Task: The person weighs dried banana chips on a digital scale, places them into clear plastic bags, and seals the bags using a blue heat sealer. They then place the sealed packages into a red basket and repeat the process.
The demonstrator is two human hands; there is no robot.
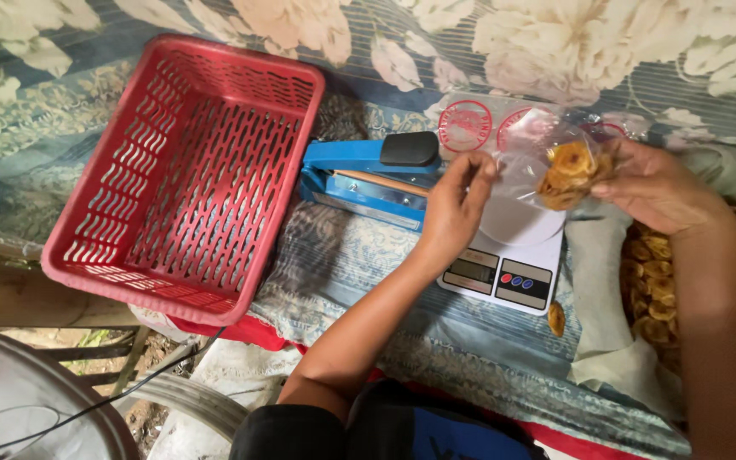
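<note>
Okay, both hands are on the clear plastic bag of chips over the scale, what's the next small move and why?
Probably lower the clear plastic bag of yellow round chips onto the white digital scale: left hand and right hand hold it just above the platform.

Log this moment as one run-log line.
left hand: pinching clear bag | right hand: dropping banana chips in | below: white scale | left: red basket, blue sealer

Left hand (pixel 456 204) raised from lower centre on a bare forearm, fingers (pixel 477 170) pinched together. Right hand (pixel 653 187) reaching in from the right edge, fingers curled inward, palm facing left.
</note>
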